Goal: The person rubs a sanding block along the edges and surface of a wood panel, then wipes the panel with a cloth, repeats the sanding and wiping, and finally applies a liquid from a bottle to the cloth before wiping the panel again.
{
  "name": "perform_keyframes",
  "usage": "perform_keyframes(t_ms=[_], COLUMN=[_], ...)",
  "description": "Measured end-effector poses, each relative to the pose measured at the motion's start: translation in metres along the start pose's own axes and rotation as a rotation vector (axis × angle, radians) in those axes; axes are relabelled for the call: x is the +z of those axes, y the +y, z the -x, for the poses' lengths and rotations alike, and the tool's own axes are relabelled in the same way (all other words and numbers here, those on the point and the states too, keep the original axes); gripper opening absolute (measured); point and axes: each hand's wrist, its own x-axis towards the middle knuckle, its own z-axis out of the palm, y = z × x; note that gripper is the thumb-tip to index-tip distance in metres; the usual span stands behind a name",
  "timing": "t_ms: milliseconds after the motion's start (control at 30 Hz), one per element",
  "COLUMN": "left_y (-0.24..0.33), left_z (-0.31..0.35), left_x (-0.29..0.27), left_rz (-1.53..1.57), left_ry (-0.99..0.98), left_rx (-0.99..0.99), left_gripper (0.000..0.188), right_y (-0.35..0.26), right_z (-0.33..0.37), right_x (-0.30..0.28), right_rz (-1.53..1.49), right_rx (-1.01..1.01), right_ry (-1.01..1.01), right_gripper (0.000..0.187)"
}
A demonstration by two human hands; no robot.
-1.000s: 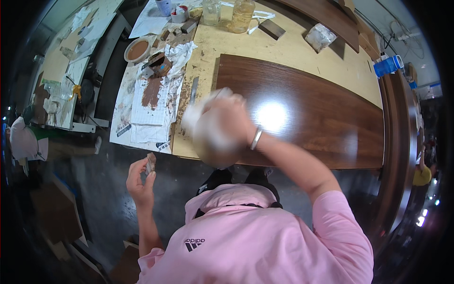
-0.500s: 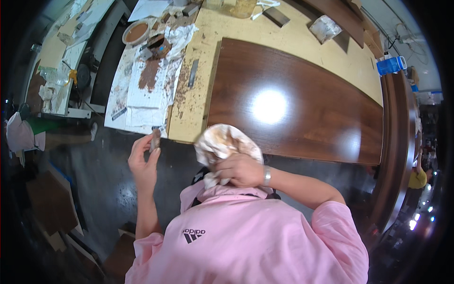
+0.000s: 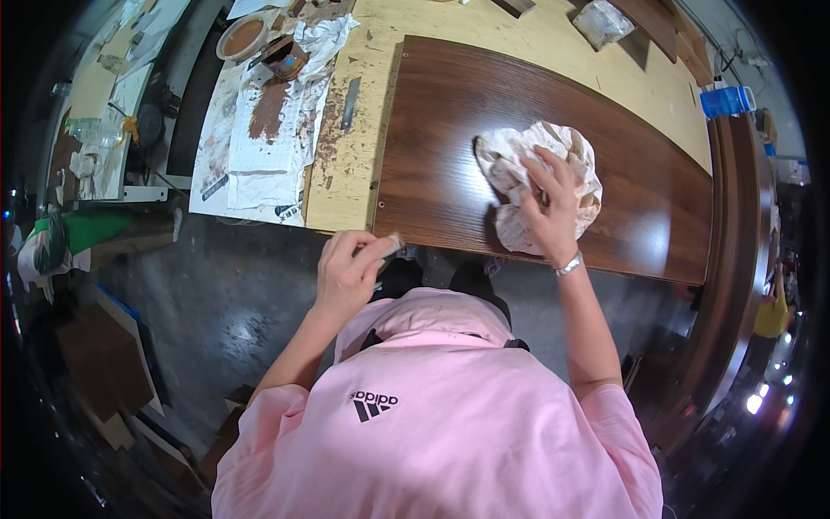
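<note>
A dark brown wooden board (image 3: 450,112) with a glossy face lies flat on the yellowish workbench. My right hand (image 3: 555,203) presses a crumpled white rag (image 3: 519,164) onto the board, its fingers curled into the cloth. The rag has faint brownish stains. Just off the board's near left corner, my left hand (image 3: 346,275) pinches a small grey-brown piece (image 3: 392,245) between thumb and fingers. What that piece is made of I cannot make out.
Left of the board are a flat metal scraper (image 3: 350,103), stained white paper (image 3: 259,156), a tub of brown paste (image 3: 243,39) and a brown-smeared cup (image 3: 285,59). A plastic-wrapped bundle (image 3: 603,24) and a blue container (image 3: 727,101) lie beyond the board's far right.
My right hand has brought the rag from in front of my chest out onto the board. My left hand has moved right, to the board's near left corner, still pinching the small piece.
</note>
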Motion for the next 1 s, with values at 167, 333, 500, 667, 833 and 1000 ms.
perform_keyframes(t_ms=[167, 333, 500, 667, 833, 1000], left_y=[-0.019, -0.057, -0.072, -0.051, -0.046, -0.050], left_z=[0.000, -0.046, -0.091, -0.008, -0.012, -0.002], left_x=[-0.004, 0.003, 0.008, -0.014, -0.016, -0.024], left_rz=[0.065, 0.178, 0.282, 0.185, 0.121, 0.139], left_ry=[0.054, 0.025, 0.069, -0.150, -0.111, -0.201], left_rx=[-0.126, -0.098, -0.146, -0.133, -0.104, -0.116], left_gripper=[0.035, 0.036, 0.037, 0.034, 0.032, 0.034], right_y=[0.005, 0.016, 0.012, 0.017, 0.011, 0.012], right_z=[0.006, 0.013, 0.010, 0.012, 0.010, 0.012], right_x=[0.020, 0.029, 0.032, 0.032, 0.032, 0.032], right_rz=[0.085, 0.206, 0.226, 0.224, 0.245, 0.238], right_rx=[0.052, -0.012, -0.024, 0.007, -0.014, 0.000], right_ry=[-0.087, -0.012, -0.017, 0.002, -0.012, -0.003], right_gripper=[0.036, 0.035, 0.035, 0.035, 0.036, 0.036])
